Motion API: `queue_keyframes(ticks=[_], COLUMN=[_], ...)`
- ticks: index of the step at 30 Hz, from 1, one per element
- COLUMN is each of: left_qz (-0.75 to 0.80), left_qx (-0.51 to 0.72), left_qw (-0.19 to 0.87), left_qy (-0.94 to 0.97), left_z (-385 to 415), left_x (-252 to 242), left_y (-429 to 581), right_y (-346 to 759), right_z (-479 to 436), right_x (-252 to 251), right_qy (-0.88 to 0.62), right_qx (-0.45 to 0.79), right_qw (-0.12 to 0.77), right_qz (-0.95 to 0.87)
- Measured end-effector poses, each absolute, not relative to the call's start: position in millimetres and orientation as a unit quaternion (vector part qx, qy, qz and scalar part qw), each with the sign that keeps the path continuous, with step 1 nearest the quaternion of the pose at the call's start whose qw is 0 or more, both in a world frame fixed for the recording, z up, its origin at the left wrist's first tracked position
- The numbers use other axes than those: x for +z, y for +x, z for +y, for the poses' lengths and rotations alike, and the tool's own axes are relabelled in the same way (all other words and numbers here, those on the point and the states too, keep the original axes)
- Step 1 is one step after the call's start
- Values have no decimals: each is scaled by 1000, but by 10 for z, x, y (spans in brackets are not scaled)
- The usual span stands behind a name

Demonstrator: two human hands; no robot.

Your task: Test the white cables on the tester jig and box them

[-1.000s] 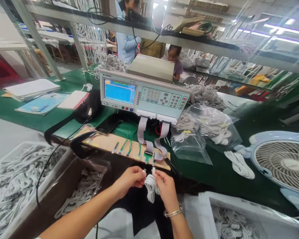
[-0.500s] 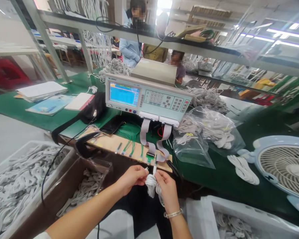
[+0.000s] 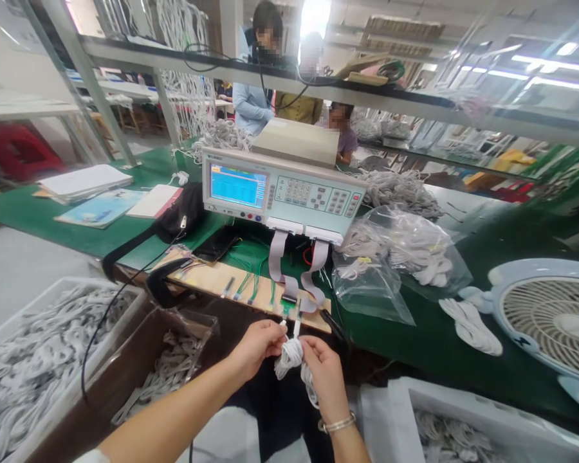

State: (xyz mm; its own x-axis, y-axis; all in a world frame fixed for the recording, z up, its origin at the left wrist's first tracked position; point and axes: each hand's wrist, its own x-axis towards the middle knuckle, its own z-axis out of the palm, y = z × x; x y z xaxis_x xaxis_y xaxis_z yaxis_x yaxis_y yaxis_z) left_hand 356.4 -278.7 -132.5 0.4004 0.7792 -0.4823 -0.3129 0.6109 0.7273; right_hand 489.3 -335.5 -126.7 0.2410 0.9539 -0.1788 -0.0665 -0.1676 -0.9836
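A coiled white cable (image 3: pixel 288 357) hangs between my hands at the front edge of a wooden board (image 3: pixel 212 283). My left hand (image 3: pixel 260 344) pinches one end of the cable just below a small green circuit board (image 3: pixel 289 305). Another white plug (image 3: pixel 297 326) points up at the socket beside that circuit board; whether it is fully seated I cannot tell. Just below and right of this plug, my right hand (image 3: pixel 324 366) has its fingers closed on the cable, and a second loop of white cable (image 3: pixel 309 384) hangs beneath it.
Grey ribbon cables (image 3: pixel 278 254) run up from the board to a tester with a blue screen (image 3: pixel 238 186). Bagged cables (image 3: pixel 415 251) and a fan (image 3: pixel 554 315) are at right. Cable bins (image 3: pixel 43 347) stand at left; a white box (image 3: pixel 400 411) is at lower right.
My left hand's cable end has come up against the green circuit board. The coil has swung slightly left, and my right hand has dropped a little. The view has shifted slightly.
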Motion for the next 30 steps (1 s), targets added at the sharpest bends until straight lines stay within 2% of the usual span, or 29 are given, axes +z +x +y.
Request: queue_keyframes(ticks=[8, 16, 23, 30], left_qz=[396, 385, 396, 403], left_qx=[397, 309, 330, 385], left_qw=[794, 823, 797, 773], left_qy=[234, 283, 314, 303], left_z=[-2834, -2703, -2619, -2724], left_x=[-1364, -1248, -1215, -1255], left_y=[3642, 3540, 3614, 3664], right_y=[4863, 4951, 4966, 4878], right_z=[-3348, -3186, -2976, -3029], right_x=[-1244, -1207, -1231, -1277], right_qy=[-587, -600, -581, -589], right_qx=[493, 501, 531, 497], right_qw=[536, 493, 457, 487], right_qz=[-354, -382, -415, -411])
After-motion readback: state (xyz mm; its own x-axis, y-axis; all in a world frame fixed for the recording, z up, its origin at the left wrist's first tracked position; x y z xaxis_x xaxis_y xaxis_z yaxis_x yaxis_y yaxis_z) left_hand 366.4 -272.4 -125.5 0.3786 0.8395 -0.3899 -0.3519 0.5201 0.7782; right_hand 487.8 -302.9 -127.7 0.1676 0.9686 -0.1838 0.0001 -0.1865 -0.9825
